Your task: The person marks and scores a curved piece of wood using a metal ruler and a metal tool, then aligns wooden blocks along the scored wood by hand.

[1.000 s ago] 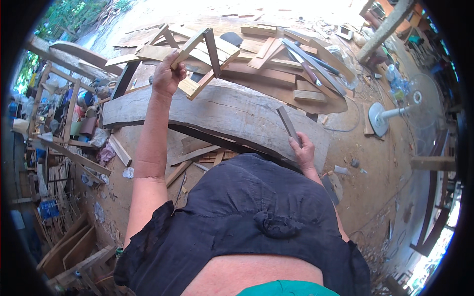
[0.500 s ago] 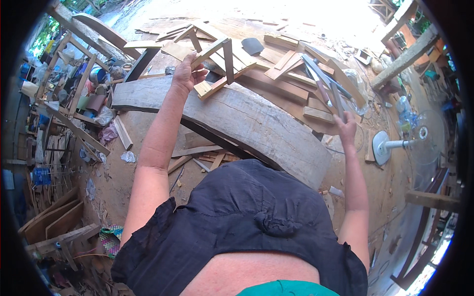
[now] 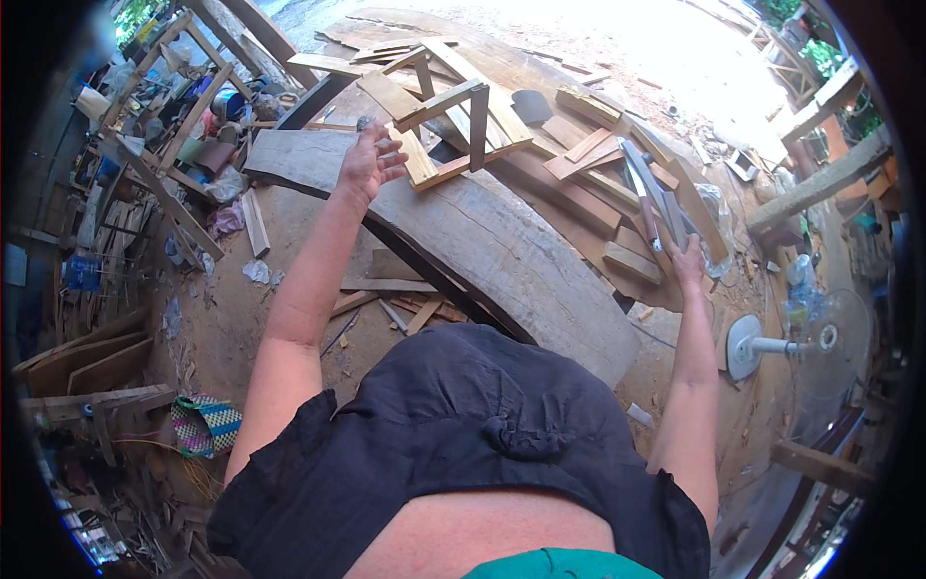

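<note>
My left hand (image 3: 369,166) is open, fingers apart, above the near-left part of the thick grey plank. It is just beside a small frame of pale wooden strips (image 3: 449,172), with a gap between. The frame rests on the far edge of the plank (image 3: 463,236) and has a dark upright post. Out to the right, my right hand (image 3: 687,262) is closed round the near end of a long grey flat bar (image 3: 672,214). Next to that bar lie a blue-grey strip and a slim dark brown piece (image 3: 648,214). The bar's exact kind cannot be made out.
Boards and offcuts (image 3: 559,193) lie piled beyond the plank. A white stand fan (image 3: 743,347) lies on its side at the right. Wooden racks and clutter (image 3: 183,154) fill the left, with a woven basket (image 3: 207,427) lower down.
My left hand has let go of the wooden frame and its fingers have spread. My right hand remains at the grey bar's end. The whole view has shifted slightly.
</note>
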